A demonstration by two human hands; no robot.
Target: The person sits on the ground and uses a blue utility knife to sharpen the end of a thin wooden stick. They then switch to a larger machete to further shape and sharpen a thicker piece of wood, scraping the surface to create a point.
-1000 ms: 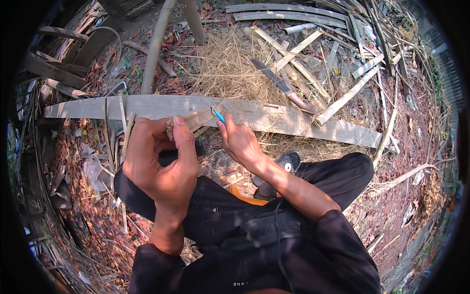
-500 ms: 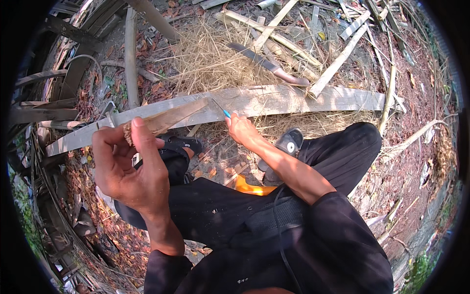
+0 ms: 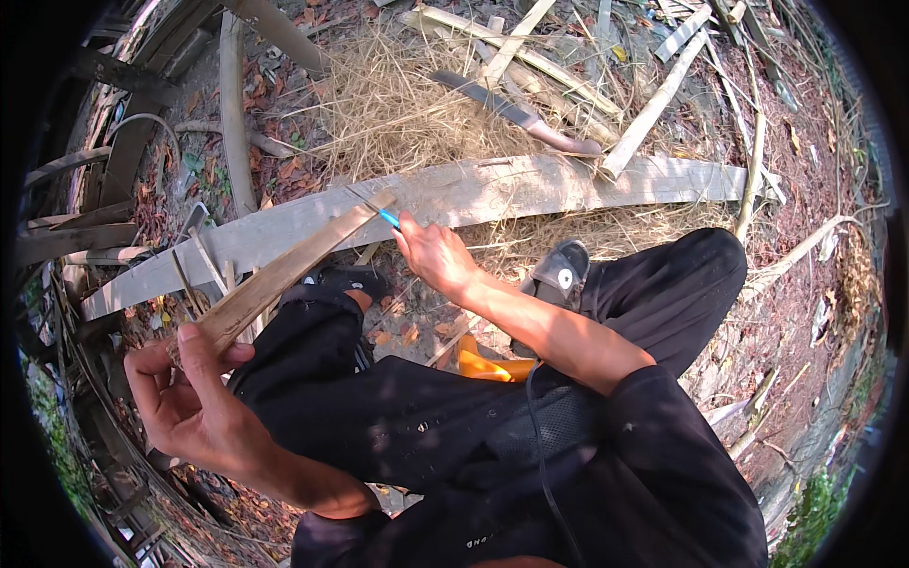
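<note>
Between the thumb and fingers of my left hand [image 3: 204,402] is the near end of a flat tan strip of wood or bamboo [image 3: 284,272]. The strip slopes away to the right, and its far end lies over a long grey plank [image 3: 473,194]. My right hand [image 3: 437,254] is closed round a thin blue-handled blade [image 3: 389,219]. Its narrow metal part crosses the strip's far end, just above the plank; whether it cuts into the strip I cannot tell.
Beyond the plank, a large machete [image 3: 516,112] rests near dry straw [image 3: 398,104]. Split bamboo poles [image 3: 655,106] lie at the far right. A yellow-orange object [image 3: 488,365] sits between my legs. Stacked timber [image 3: 76,243] stands at the left.
My left hand has moved down and to the left, showing more of the strip's length. My right hand has shifted left with the blade, which now crosses the strip's far end.
</note>
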